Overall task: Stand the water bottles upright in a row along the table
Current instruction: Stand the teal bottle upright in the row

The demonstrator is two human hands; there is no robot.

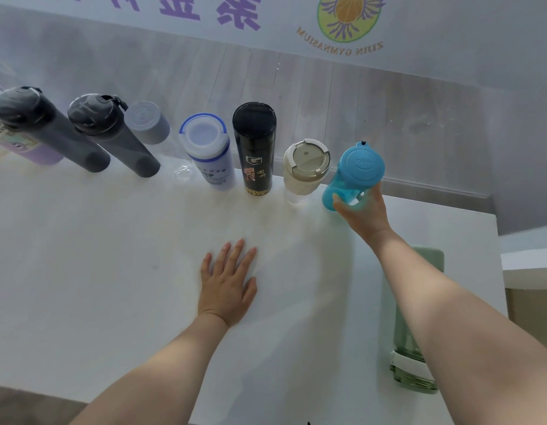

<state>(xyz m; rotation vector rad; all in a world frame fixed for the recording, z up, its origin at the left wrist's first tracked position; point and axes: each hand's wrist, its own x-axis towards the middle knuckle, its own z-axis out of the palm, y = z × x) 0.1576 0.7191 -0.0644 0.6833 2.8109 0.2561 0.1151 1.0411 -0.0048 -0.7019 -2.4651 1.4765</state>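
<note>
Several bottles stand upright in a row along the far edge of the white table [112, 286]: two dark grey ones [51, 133] [115, 139], a clear one with a grey cap [148, 122], a pale blue one [210, 154], a black flask [256, 148] and a cream cup [306, 167]. At the row's right end my right hand [362, 213] grips a bright blue bottle [355, 173], nearly upright. My left hand [229, 280] lies flat on the table, fingers spread, holding nothing. A green bottle [413, 357] lies on its side under my right forearm.
A purple bottle [33, 148] stands at the far left behind the dark ones. Beyond the table is a wooden floor [388, 118] with purple lettering and a round logo. A white ledge [529, 259] sits to the right of the table.
</note>
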